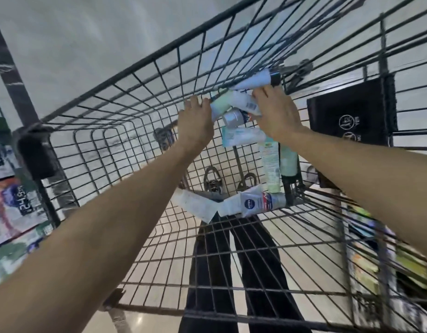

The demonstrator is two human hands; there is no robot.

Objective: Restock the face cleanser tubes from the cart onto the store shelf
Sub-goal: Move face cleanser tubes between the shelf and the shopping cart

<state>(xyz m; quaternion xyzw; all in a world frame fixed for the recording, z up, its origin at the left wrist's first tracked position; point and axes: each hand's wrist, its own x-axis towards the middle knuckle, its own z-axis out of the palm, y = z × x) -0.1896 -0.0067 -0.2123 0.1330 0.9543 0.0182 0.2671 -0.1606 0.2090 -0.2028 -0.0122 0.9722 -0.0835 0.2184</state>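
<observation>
Several face cleanser tubes lie in the far end of a wire cart [140, 131]. My left hand [195, 123] grips the end of a pale green and white tube [220, 105]. My right hand [277, 114] curls its fingers over a white tube with a barcode [246, 103], just below a white tube with a dark cap [255, 80]. Between my hands lie a silver tube [234, 117] and a light blue tube [241, 135]. Nearer to me rest a green and white tube [270, 164], a Nivea tube [253, 203] and a plain white tube [198, 205].
A black panel [351, 116] hangs on the cart's right wall. Stocked shelves with a price tag [27, 200] blur past at the left, and more goods [404, 260] at the right. Legs in black trousers [231, 260] and a pale floor show through the mesh.
</observation>
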